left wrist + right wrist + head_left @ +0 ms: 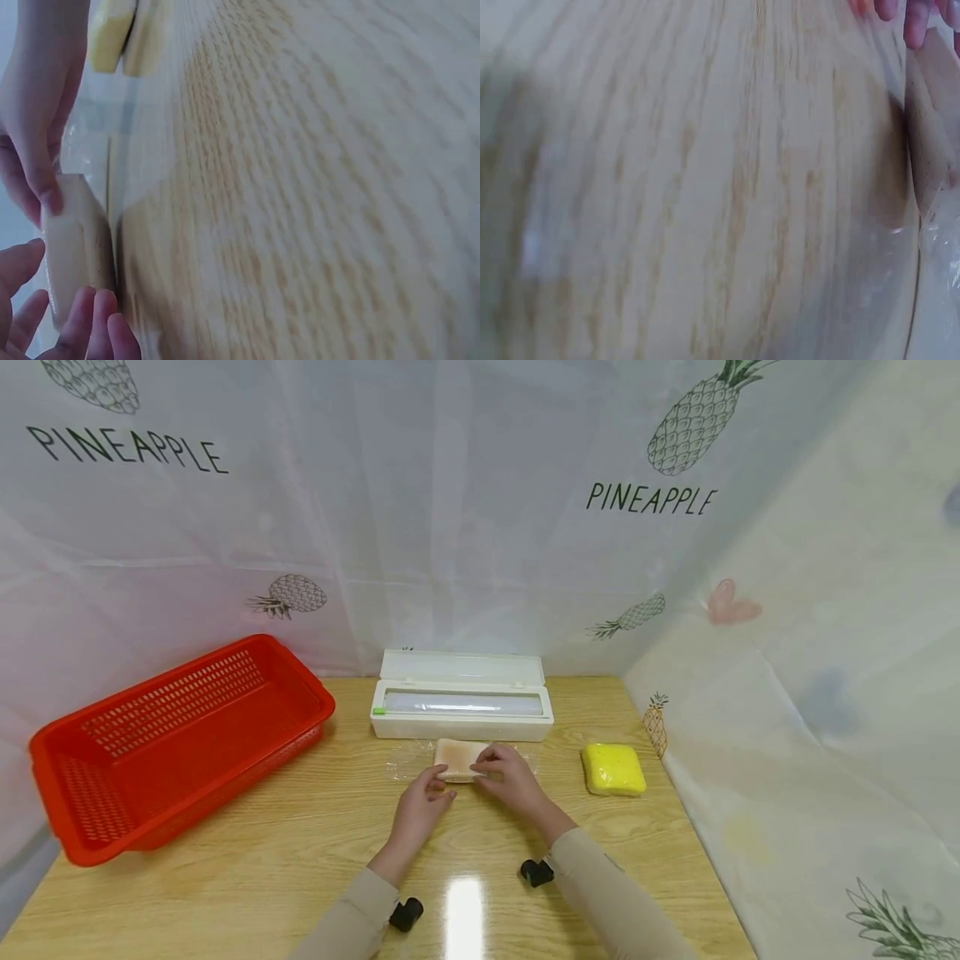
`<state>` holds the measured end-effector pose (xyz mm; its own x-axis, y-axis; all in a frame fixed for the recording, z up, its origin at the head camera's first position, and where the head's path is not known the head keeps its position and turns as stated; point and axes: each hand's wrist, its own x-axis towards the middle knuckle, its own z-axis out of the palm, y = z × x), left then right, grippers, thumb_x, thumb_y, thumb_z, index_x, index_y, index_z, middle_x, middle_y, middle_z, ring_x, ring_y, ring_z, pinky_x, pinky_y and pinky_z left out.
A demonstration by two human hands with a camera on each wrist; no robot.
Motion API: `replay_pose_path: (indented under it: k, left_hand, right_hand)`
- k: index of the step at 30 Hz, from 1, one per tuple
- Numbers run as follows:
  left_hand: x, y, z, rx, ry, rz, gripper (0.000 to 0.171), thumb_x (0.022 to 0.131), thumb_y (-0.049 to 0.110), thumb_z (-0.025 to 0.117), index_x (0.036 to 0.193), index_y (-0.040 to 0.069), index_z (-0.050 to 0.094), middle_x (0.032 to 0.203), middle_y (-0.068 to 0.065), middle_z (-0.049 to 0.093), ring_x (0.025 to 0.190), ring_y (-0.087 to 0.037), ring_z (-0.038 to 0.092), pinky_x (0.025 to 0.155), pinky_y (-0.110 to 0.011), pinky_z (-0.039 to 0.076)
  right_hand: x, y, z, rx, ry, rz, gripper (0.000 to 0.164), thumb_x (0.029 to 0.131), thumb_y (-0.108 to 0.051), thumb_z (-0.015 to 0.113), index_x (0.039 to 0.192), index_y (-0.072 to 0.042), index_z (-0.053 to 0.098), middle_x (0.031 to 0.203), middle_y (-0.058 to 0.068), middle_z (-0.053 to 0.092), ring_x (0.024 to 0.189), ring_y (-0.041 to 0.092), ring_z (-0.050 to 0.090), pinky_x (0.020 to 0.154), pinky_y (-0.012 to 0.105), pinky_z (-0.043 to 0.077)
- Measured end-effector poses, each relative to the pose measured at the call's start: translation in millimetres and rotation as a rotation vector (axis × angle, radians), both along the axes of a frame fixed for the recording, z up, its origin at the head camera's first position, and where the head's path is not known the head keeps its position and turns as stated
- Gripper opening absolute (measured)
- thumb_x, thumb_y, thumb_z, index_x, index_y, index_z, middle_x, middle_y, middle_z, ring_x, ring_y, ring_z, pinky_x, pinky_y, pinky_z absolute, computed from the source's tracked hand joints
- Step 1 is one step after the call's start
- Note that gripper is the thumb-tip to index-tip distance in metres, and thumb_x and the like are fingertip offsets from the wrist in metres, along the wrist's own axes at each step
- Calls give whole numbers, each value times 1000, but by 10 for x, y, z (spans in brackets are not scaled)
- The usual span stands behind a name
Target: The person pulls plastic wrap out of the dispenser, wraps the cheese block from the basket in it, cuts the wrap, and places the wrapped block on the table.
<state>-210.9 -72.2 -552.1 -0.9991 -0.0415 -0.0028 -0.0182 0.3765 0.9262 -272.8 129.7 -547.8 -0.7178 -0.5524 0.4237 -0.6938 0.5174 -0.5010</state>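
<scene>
A thick white block (455, 755) with a browned top, perhaps bread or a sponge, lies on a sheet of clear plastic film (409, 760). My left hand (420, 810) is at its near left corner. Fingertips touch the near side while the thumb stands apart, as the left wrist view shows. At the right end, my right hand (513, 783) pinches the block (71, 247) between thumb and fingers. Mostly the wooden table fills the right wrist view, with the block (936, 124) and crinkled film (946, 251) at its right edge.
Behind the block stands a white film dispenser (461, 727), its lid raised and a roll inside. A yellow block (614, 770) in shiny wrap sits to the right. At left is a red perforated basket (187, 802). Printed curtains line the back and right side.
</scene>
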Motion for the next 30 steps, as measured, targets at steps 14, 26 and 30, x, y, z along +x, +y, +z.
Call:
replay_pose_path:
  k: [14,26,30]
  left_hand:
    - [360,-67,131,-75,-10,-160,40,87,21,75,124,11,63,90,3,63,77,-13,59,64,-32,49]
    - [250,-396,387,-159,-10,-231,37,87,16,75,121,11,65,85,7,60,75,-11,59,63,-30,50]
    - [24,-588,415,-184,29,-210,39,86,13,76,123,10,65,97,-1,62,86,-16,59,75,-36,51]
  right_hand:
    - [417,156,80,-13,29,53,21,76,-4,83,96,-7,76,102,3,61,97,19,55,81,31,49]
    - [492,484,220,-152,-270,-129,24,79,-10,82,101,-8,74,109,-4,63,107,21,56,93,43,47]
    - [392,656,260,-272,-381,-215,30,79,-5,81,107,-1,72,115,4,63,113,27,53,99,54,40]
